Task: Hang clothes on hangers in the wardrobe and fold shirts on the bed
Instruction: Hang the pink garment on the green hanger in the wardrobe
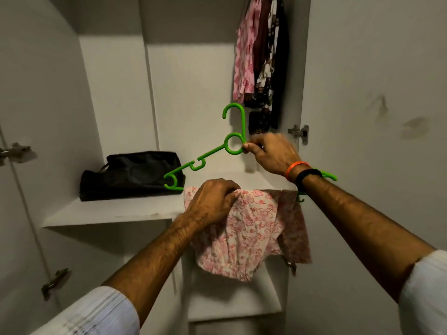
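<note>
The right hand (271,153) pinches a bright green plastic hanger (233,143) with thumb and fingertips at the round ring below its hook, holding it up in front of the open wardrobe. The hanger is smooth and moulded, with a tall curved hook, a circular ring at the neck, and a sloping arm that carries a small squared notch and ends in a curled tip; its other arm runs behind the right wrist, and only the far green end shows past it. The left hand (212,201) grips a bunched fold of a thin, crinkled garment (246,233), cream with a small pink floral print, its fingers curled tight into the cloth; the garment hangs limp below the hand, in front of the edge of a flat white shelf (116,209). On that shelf, to the left, sits a soft black bag (131,175) with a slack, matte surface. Higher up on the right, several clothes (261,56) hang close together: a pink patterned one, a dark maroon one and a brown-and-white floral one. An orange band (295,168) and a black band (307,177) circle the right wrist.
</note>
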Demonstrator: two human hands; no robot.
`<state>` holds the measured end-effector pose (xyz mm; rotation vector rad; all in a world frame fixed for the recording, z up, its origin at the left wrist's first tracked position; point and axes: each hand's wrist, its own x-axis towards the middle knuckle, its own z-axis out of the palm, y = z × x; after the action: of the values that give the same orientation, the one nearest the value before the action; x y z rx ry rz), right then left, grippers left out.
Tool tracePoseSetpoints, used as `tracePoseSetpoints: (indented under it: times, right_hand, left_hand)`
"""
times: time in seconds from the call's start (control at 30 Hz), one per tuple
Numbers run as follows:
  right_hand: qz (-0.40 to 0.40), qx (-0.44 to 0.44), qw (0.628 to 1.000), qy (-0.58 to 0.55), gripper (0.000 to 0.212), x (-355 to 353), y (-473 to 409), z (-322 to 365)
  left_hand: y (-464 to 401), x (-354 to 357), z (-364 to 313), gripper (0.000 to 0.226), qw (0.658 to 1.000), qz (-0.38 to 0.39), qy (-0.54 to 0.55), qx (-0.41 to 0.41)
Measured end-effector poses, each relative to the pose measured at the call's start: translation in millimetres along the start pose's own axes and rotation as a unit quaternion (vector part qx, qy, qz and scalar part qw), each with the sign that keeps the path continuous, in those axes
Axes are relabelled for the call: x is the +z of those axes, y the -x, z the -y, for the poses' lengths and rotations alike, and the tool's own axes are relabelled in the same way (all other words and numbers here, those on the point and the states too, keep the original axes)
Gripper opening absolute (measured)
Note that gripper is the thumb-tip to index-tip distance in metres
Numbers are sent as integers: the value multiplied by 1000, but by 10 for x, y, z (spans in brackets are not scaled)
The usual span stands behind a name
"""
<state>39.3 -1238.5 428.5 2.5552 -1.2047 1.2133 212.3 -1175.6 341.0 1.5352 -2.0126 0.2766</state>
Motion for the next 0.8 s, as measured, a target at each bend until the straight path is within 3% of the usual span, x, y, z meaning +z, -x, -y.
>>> tracePoseSetpoints:
  times: [0.4,0.8]
  right_hand:
    - [-155,-43,970,182,35,0,-2067,-309]
    - [-268,-10,911,313,33,-147,-3987,-87]
  left_hand:
    - [-2068,-276,839,27,991,-109,63,45]
    - [-4061,-984,1869,24,955,-190,146,173]
